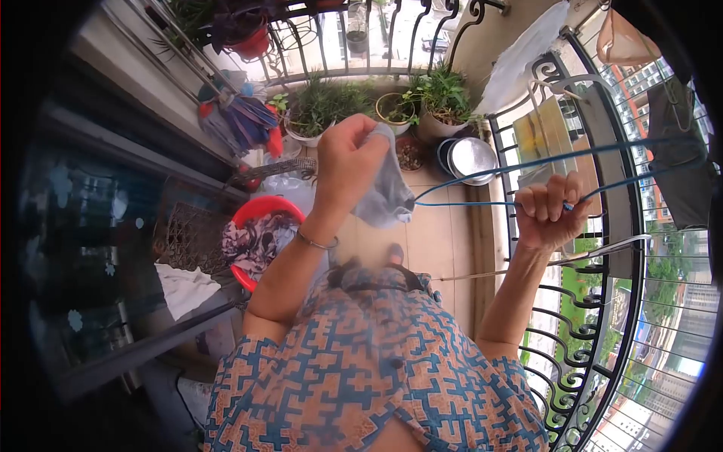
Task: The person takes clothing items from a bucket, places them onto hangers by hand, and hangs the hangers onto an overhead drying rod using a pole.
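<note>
My left hand is closed at chest height, its fingertips pinching the upper edge of a small light grey cloth garment. The garment hangs down limp, and its exact kind does not show. My right hand is wrapped around a blue wire clothes hanger, held out sideways near the railing. One narrow end of the hanger reaches the lower part of the grey garment; whether it is inside or just against the cloth I cannot tell. The hanger's other end stretches far to the right.
A red basin with crumpled patterned laundry stands on the left. White cloth lies near it. Potted plants and stacked basins line the far end. A black metal railing runs along the right, with hung clothes beyond.
</note>
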Demonstrator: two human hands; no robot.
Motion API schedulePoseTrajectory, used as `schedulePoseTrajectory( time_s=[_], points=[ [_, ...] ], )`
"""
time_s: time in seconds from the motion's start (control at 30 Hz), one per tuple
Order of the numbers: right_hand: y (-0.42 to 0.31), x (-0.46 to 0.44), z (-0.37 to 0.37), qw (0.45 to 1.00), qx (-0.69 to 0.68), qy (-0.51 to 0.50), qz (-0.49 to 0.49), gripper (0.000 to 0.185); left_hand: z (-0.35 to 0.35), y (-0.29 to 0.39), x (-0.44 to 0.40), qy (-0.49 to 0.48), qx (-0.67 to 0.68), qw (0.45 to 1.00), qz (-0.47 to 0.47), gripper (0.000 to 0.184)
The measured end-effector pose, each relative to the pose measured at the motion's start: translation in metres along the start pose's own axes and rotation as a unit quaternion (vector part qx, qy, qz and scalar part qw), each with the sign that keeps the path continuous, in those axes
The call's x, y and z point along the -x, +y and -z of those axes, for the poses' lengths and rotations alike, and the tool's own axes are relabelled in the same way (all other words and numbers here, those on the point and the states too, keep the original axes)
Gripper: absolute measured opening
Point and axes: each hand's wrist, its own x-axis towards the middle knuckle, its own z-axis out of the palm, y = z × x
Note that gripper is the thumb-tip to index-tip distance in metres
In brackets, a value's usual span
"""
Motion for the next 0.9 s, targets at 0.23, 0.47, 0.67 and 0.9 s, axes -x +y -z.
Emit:
schedulePoseTrajectory(
  time_s=[0.23,0.47,0.67,0.9],
  points=[
    [0.065,0.015,0.024,0.997,0.045,0.028,-0.057,0.025,-0.012,0.037,0.009,-0.043,0.169,0.984,0.044,0.010],
    [0.059,0.031,0.029,0.957,0.195,0.124,-0.174,0.013,0.018,0.028,0.001,0.027,0.184,0.982,0.037,0.008],
    [0.031,0.016,-0.004,0.878,0.411,0.099,-0.226,0.010,0.038,-0.022,0.007,0.062,0.106,0.991,0.051,0.008],
    [0.030,-0.003,-0.012,0.794,0.516,0.033,-0.320,0.015,0.055,-0.041,0.013,0.051,0.053,0.991,0.108,0.007]
  ],
)
